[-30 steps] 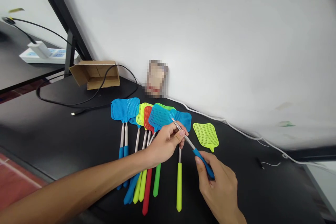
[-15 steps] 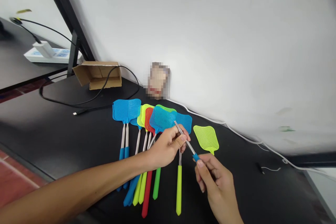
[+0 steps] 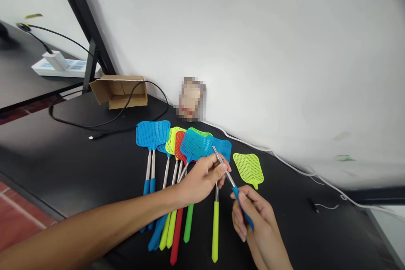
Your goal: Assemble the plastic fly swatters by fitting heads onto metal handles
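Note:
A telescopic fly swatter handle [image 3: 230,179] with a silver metal rod and a blue grip slants between my hands; its upper tip has no swatter head on it. My left hand [image 3: 201,179] pinches the metal rod near the top. My right hand [image 3: 262,219] is closed around the blue grip. Behind and left of my hands lie several fly swatters, among them blue ones [image 3: 152,133], a red one [image 3: 176,236] and a green one [image 3: 189,223]. A yellow-green grip [image 3: 215,232] lies between my hands. A loose yellow-green swatter head [image 3: 248,169] rests to the right.
An open cardboard box [image 3: 126,93] stands at the back left by a black cable [image 3: 85,126]. A pixelated object [image 3: 190,99] leans on the white wall [image 3: 253,50]. A white cable [image 3: 240,138] runs along the wall. At the far left is a power strip [image 3: 77,67].
My right hand has shifted its hold lower and turned, so more of the blue grip shows. My left hand stays on the metal rod, moved slightly right.

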